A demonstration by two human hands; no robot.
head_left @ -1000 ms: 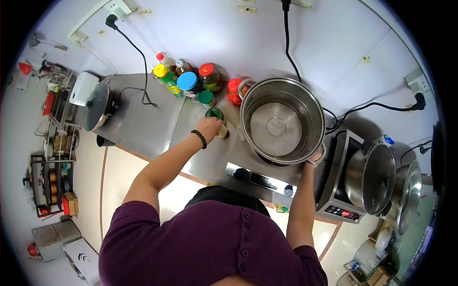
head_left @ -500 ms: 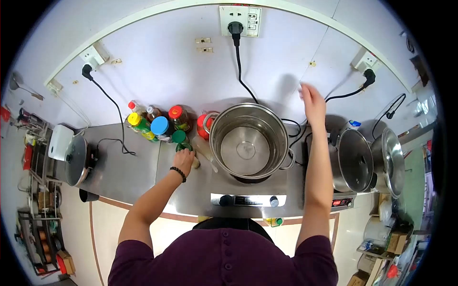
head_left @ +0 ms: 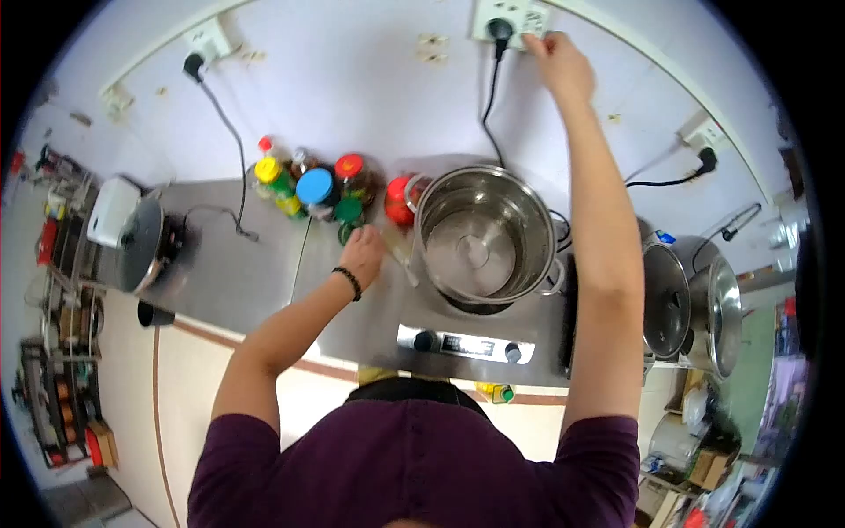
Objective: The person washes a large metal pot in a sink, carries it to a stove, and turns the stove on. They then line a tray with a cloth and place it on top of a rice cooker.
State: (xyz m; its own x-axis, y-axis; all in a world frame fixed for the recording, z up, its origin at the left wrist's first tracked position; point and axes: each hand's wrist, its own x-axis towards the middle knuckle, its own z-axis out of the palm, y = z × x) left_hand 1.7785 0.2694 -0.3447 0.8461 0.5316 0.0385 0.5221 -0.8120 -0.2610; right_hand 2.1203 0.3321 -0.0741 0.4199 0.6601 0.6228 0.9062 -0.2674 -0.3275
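My right hand (head_left: 563, 70) is raised to the wall, its fingers curled. One fingertip reaches the right side of the socket panel (head_left: 535, 19), beside a black plug (head_left: 500, 33); nothing shows in this hand. Low over the counter, my left hand (head_left: 363, 253) has bent fingers beside a green-lidded jar (head_left: 349, 211). Whatever those fingers close on is hidden beneath the hand. To its right, a pale, slim utensil (head_left: 403, 260) lies by a large steel pot (head_left: 427, 233). The pot stands uncovered on a cooker with two knobs (head_left: 466, 343).
Behind my left hand stand a blue-lidded jar (head_left: 315, 187), a red-lidded jar (head_left: 350, 167) and a yellow-capped bottle (head_left: 268, 172). A red container (head_left: 399, 202) touches the pot's side. At left is a lidded pan (head_left: 141, 245); at right, another pot (head_left: 666, 299) and cords.
My right hand has moved up and left, from mid-air by the wall to the socket panel. My left hand stays near the green-lidded jar. The whole view has shifted and tilted.
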